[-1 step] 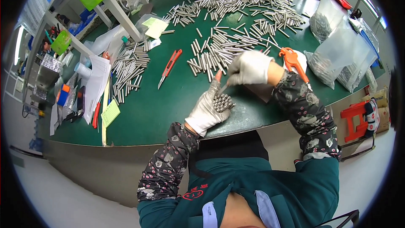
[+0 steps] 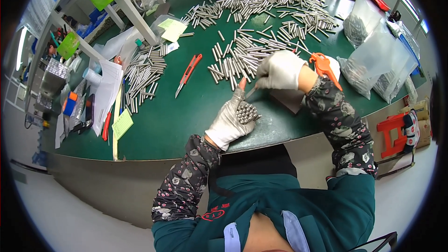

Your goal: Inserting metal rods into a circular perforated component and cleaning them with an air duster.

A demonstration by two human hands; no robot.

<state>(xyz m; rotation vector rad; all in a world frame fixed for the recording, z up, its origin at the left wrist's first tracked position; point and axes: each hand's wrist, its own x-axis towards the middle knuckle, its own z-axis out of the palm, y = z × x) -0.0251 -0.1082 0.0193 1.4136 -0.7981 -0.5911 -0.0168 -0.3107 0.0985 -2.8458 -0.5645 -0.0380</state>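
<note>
My left hand (image 2: 229,123), in a white glove with a bare thumb tip, is closed around a bundle of short metal pins (image 2: 246,113). The pins' round ends face up beside the thumb. Just right of it, my right hand (image 2: 281,71), also gloved, is closed in a pinch. A thin grey metal piece (image 2: 252,92) sticks out from its fingertips toward the bundle; its exact kind is unclear. Beyond both hands spreads a large pile of loose metal pins (image 2: 242,49). Below the right hand lies a flat dark plate (image 2: 288,101), partly covered by the hand.
On the green table (image 2: 186,121) lie a red utility knife (image 2: 188,75) and a second pile of pins (image 2: 142,77) at left. An orange-handled tool (image 2: 325,66) rests by my right forearm. Plastic bags of pins (image 2: 368,72) stand at right. Papers (image 2: 108,88) lie far left.
My right hand has shifted slightly up and to the right, away from the bundle, with the thin piece still in its fingers. My left hand has hardly moved.
</note>
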